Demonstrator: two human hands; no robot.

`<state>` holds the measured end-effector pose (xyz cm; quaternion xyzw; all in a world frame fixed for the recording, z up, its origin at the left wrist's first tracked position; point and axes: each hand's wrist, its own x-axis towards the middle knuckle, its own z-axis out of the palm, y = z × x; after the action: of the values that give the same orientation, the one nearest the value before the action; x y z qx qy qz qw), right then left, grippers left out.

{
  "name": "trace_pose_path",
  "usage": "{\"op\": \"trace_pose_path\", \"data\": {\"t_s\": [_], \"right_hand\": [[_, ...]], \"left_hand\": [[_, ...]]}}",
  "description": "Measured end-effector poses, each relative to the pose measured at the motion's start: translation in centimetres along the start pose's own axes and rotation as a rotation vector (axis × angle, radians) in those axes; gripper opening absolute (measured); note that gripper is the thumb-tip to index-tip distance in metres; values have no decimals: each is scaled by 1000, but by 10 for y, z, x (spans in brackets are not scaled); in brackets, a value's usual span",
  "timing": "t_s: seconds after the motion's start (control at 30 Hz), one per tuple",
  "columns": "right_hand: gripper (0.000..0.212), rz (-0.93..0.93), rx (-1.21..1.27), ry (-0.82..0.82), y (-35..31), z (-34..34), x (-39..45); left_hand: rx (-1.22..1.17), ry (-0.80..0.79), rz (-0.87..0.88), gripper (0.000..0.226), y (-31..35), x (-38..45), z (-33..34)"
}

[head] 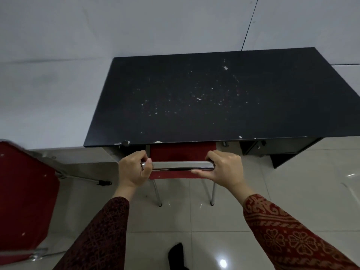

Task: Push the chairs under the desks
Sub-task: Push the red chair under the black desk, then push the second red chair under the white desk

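A second red chair point(25, 193) stood apart at far left, not yet tucked in. The left hand point(133, 168) and right hand point(224, 169) each clasped an end of the chair's chrome top rail point(180, 165), evidently for a straight push; its red seat point(183, 152) lay partly beneath the desk's point(204, 98) near edge.

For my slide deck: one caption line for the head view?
Both hands, left hand and right hand, grip the red chair's chrome top rail, its seat partly under the black desk.
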<state>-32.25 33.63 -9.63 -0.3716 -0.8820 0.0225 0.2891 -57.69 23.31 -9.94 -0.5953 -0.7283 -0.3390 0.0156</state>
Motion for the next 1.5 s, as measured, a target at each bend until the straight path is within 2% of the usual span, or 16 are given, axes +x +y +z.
{"op": "trace_pose_path", "data": {"t_s": [0.23,0.47,0.67,0.73,0.8,0.87,0.93,1.0,1.2,1.3,1.5], "right_hand": [[67,56,-43,8,-8,22,41],[70,42,-62,-12,15,17,54],[67,52,-68,-104,12,8,46],[64,82,-71,-168,9,3,44],[54,89,-31,-197,3,0,39],[35,54,35,-111,-14,1,31],[24,-16,128,-12,-46,11,24],[21,-121,221,-14,-87,26,21],[24,-417,449,-233,-205,66,25],[26,-525,494,-334,-249,77,31],[26,-695,550,-520,-331,107,68]], "left_hand": [[-3,-30,-1,48,-31,45,2],[-36,-56,39,48,-22,57,15],[-92,-66,-157,42,-6,34,10],[-187,-143,-246,37,-1,25,1],[-250,-300,-288,39,-2,11,-14],[-243,-448,-263,54,-9,-4,-35],[-197,-485,-244,59,-19,-20,-59],[-121,-437,-274,50,-28,-37,-84],[101,-178,-460,38,-64,-108,-161],[202,0,-563,36,-83,-151,-196],[308,223,-629,32,-123,-185,-260]]}}
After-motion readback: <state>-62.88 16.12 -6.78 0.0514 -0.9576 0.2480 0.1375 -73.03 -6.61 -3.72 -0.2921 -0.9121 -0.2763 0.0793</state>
